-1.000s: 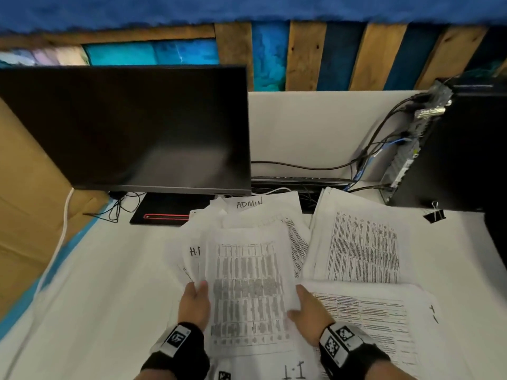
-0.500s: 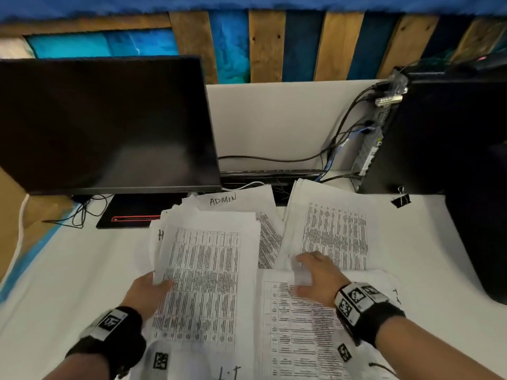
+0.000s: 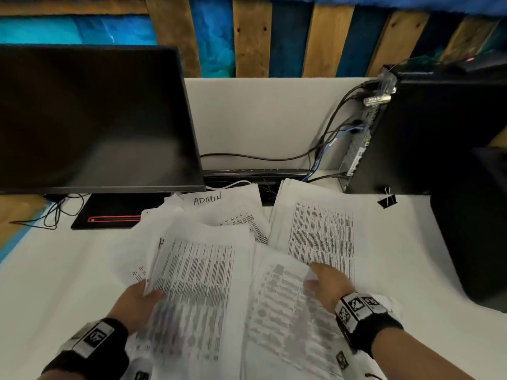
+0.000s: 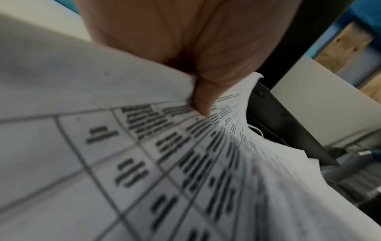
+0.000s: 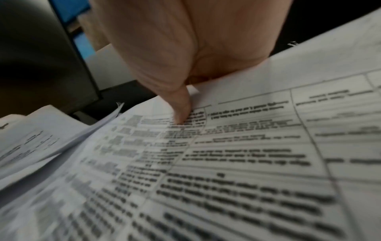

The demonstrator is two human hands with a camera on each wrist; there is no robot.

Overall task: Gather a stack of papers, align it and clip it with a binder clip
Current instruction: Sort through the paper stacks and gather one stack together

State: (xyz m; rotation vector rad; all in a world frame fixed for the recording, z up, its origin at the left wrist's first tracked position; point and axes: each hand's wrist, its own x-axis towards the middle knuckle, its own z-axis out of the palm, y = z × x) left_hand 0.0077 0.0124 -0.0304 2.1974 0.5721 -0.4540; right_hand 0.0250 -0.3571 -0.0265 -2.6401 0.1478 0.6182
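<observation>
Printed sheets lie strewn over the white desk (image 3: 68, 270). My left hand (image 3: 148, 293) grips the left edge of a sheaf of table printouts (image 3: 197, 283); in the left wrist view its thumb (image 4: 201, 99) pinches down on the fanned sheaf (image 4: 144, 163). My right hand (image 3: 315, 278) pinches the far corner of a near-right sheet (image 3: 282, 311), which is raised and blurred; the thumb (image 5: 181, 110) presses on that sheet (image 5: 247, 163). Another stack (image 3: 321, 231) lies beyond it. A black binder clip (image 3: 387, 200) sits far right on the desk, away from both hands.
A dark monitor (image 3: 90, 119) stands at the back left with its base (image 3: 109, 215) under it. A black computer tower (image 3: 439, 133) with cables (image 3: 323, 149) stands at the back right. A sheet marked ADMIN (image 3: 208, 200) lies behind the pile.
My right hand has taken hold of the near-right sheet and lifted its corner, swinging it toward the left sheaf. My left hand keeps its grip on the left sheaf.
</observation>
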